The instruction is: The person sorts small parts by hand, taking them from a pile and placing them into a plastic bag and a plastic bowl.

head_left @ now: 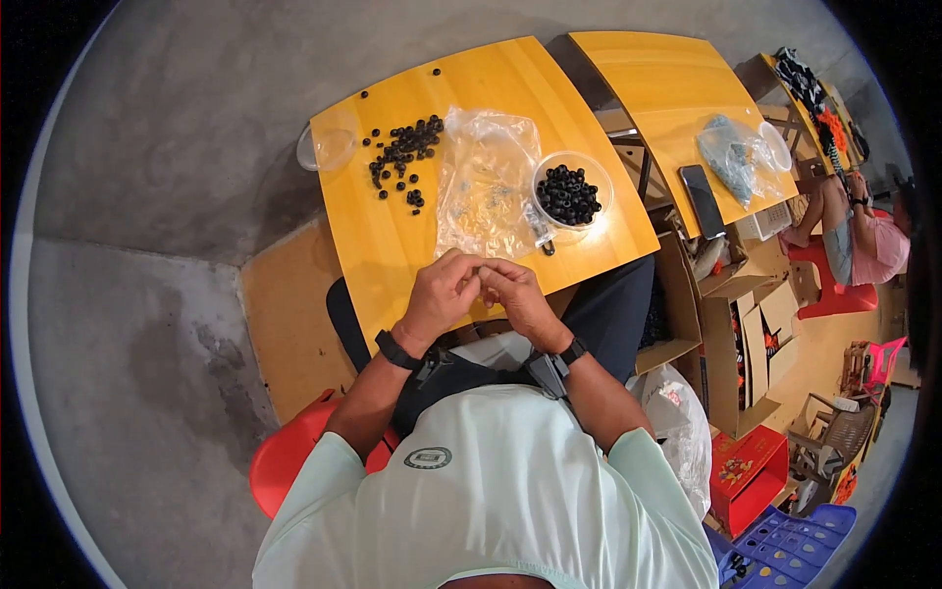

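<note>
My left hand (442, 297) and my right hand (517, 294) meet at the near edge of the yellow wooden table (589, 118). Both have their fingertips pinched together, touching each other. Whatever is between them is too small or hidden to make out. Just beyond lies a crumpled clear plastic bag (488, 177), with small pieces in it that I cannot tell apart. To its right a round clear tub (605, 187) holds many small black bead-like parts (567, 194). More loose black parts (407, 147) are scattered left of the bag. A small dark piece (549, 248) lies near the tub.
A clear round lid (334, 147) overhangs the table's left edge. On a second table (648, 79) at right are a phone (702, 199) and a bag of grey-blue pieces (728, 157). Cardboard boxes (741, 353) stand on the floor at right. Farther off, another person (876, 240) sits.
</note>
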`<state>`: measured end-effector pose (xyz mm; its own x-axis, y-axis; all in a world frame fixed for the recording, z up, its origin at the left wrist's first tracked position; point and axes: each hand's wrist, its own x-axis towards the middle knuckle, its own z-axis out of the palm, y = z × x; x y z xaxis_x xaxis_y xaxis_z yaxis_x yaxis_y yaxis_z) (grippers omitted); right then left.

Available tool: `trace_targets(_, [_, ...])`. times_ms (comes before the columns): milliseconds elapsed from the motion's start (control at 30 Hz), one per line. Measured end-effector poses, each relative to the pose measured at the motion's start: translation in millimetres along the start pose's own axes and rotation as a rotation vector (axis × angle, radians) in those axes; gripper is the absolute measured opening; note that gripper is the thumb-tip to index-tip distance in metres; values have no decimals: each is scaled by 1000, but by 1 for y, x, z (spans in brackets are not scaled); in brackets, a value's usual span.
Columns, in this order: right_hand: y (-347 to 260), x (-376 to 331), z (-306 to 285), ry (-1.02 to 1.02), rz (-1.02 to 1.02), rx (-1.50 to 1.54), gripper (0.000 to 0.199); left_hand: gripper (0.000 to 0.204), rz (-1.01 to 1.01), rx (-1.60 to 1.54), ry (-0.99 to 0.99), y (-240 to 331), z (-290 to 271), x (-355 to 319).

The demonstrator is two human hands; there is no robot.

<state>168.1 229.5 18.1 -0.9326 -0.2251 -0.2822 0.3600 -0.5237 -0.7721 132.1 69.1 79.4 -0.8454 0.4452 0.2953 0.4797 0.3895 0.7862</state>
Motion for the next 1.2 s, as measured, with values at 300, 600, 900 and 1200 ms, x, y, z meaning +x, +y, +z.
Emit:
trace_targets(300, [-14,-7,-10,-207,-66,-174,21,30,-236,-190,-282,7,-16,6])
trace_targets(600, [-1,-12,-10,-187,125,280,21,18,-220,-261,-98,4,9,-8])
trace_targets(900, [-2,1,-25,-95,215,217,22,15,-392,-488,-166,-17,13,-4])
trace_targets(1200, [-8,33,-62,-243,19,558,26,15,-257,231,33,-68,8,58])
